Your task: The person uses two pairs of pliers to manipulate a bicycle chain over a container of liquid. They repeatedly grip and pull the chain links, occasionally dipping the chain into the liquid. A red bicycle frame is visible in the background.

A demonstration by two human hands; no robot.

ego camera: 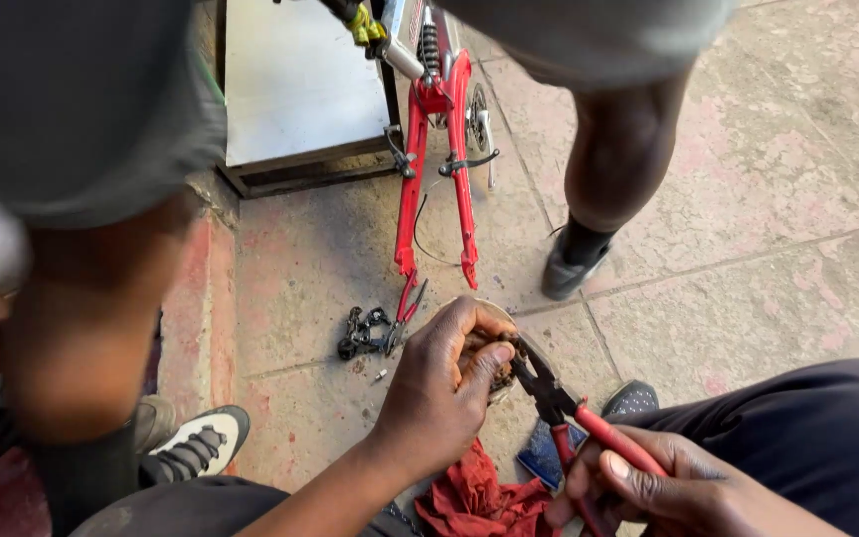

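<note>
A worn concrete floor with pink stains fills the view. The left hand is closed around a small rusty part, held just below the red frame. The right hand grips the red handles of the pliers, whose jaws touch the part. A black derailleur lies left of the frame's lower end; a red rag lies below the left hand. Another person's shoe stands right of the frame.

Red bicycle frame just beyond hands
</note>
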